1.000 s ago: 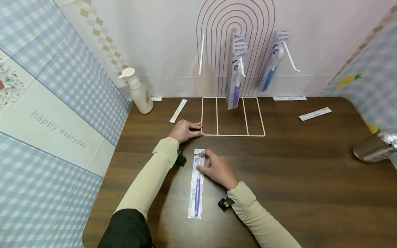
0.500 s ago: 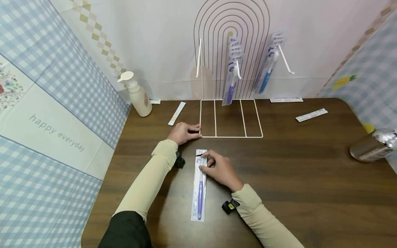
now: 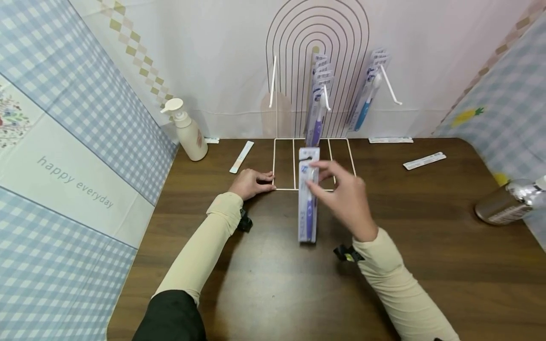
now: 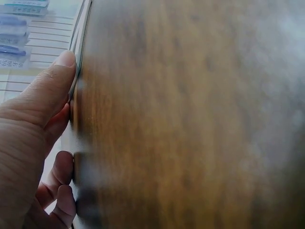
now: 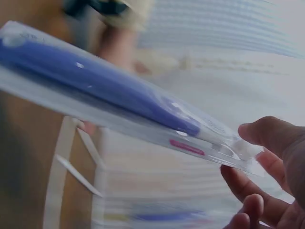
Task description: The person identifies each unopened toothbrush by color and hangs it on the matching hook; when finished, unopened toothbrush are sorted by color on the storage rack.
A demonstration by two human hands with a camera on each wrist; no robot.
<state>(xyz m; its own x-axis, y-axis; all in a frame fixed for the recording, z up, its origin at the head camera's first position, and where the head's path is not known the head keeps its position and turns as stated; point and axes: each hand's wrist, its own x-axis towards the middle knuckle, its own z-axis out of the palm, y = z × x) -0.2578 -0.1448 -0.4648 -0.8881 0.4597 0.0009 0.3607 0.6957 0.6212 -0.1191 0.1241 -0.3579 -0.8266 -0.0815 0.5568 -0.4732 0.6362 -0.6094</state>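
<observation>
My right hand pinches a packaged purple toothbrush near its top, between thumb and fingers. The pack stands nearly upright above the table, in front of a white wire rack; a slot shows at its top end. In the right wrist view the purple handle slants across under clear plastic. My left hand grips the front left corner of the rack's base, the thumb against the wire in the left wrist view. Several packaged purple toothbrushes hang on the middle hook, and packaged blue toothbrushes on the right one.
A pump bottle stands at the back left, and a silver bottle at the right. Slim packets lie flat on the table, one left of the rack and another to its right. The left hook juts forward.
My right hand has lifted the packaged purple toothbrush off the table and carried it forward and right to the rack's front. The left hand stays at the rack's corner.
</observation>
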